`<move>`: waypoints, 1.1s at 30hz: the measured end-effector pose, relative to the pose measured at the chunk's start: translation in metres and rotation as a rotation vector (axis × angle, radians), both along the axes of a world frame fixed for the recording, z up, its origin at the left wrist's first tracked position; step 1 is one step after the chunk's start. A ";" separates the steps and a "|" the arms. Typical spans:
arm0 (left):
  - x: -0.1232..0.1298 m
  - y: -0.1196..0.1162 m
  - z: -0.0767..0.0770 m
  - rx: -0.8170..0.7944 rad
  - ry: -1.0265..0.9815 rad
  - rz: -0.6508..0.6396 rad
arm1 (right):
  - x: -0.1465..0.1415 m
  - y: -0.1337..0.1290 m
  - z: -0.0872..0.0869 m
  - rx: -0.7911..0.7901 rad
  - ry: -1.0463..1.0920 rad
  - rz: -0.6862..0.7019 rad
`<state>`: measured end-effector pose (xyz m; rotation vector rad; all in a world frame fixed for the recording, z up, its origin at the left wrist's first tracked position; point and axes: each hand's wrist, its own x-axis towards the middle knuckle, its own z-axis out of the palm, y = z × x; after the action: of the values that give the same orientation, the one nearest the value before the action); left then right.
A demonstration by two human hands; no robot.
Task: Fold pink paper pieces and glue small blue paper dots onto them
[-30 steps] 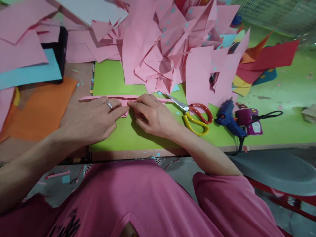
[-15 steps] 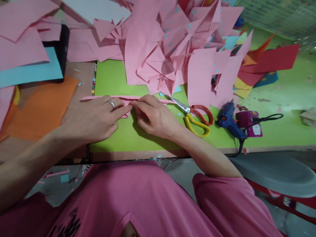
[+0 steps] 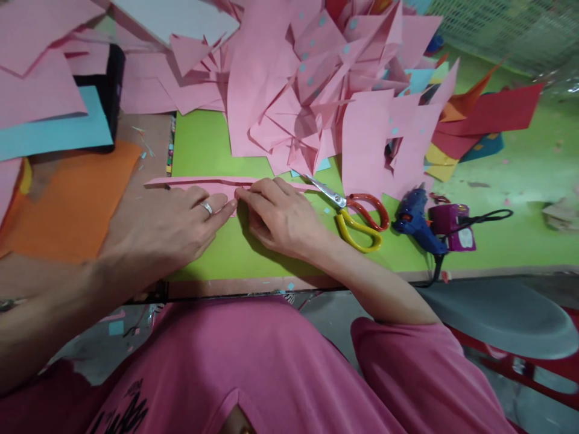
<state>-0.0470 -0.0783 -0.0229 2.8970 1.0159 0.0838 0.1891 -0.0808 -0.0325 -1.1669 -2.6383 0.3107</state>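
Observation:
A folded pink paper strip (image 3: 199, 180) lies lengthwise on the green table surface in front of me. My left hand (image 3: 181, 220), with a ring on one finger, rests over its left part, fingers stretched and pressing the paper down. My right hand (image 3: 283, 212) has thumb and fingers pinched at the middle of the strip, close to the left fingertips. The part of the paper under both hands is hidden. Just right of my right hand lie scissors (image 3: 357, 214) with one red and one yellow handle, their blades parted a little and near the strip's right end.
Pink paper pieces (image 3: 262, 78) are heaped at the back. A blue glue gun (image 3: 417, 220) and a purple block with a black cord (image 3: 452, 223) lie right. Orange paper (image 3: 76, 205) lies left, below a black tray-like object (image 3: 116, 90). A grey stool (image 3: 502, 319) stands at front right.
My left hand has slid slightly left and down along the strip, uncovering more of its upper edge. My right hand keeps its pinch with little movement. The view has shifted slightly.

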 end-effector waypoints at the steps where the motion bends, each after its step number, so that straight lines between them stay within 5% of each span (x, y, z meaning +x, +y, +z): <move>1: 0.001 -0.004 0.001 0.052 0.031 -0.006 | 0.000 0.000 0.000 0.011 -0.018 0.001; 8: 0.004 -0.022 0.009 0.341 0.063 -0.078 | 0.000 0.002 0.000 0.031 -0.019 0.016; 15: 0.012 -0.015 0.013 0.243 0.075 -0.037 | 0.001 0.001 -0.002 -0.016 0.042 0.015; 24: 0.009 -0.016 -0.003 0.216 -0.072 -0.009 | 0.020 0.002 0.011 -0.017 0.158 -0.011; 33: 0.005 -0.022 -0.007 0.187 -0.057 -0.039 | 0.030 -0.020 0.001 0.121 -0.029 0.032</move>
<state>-0.0421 -0.1007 -0.0298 3.0595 0.9918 0.2713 0.2190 -0.1005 -0.0316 -1.1001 -2.6613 0.1382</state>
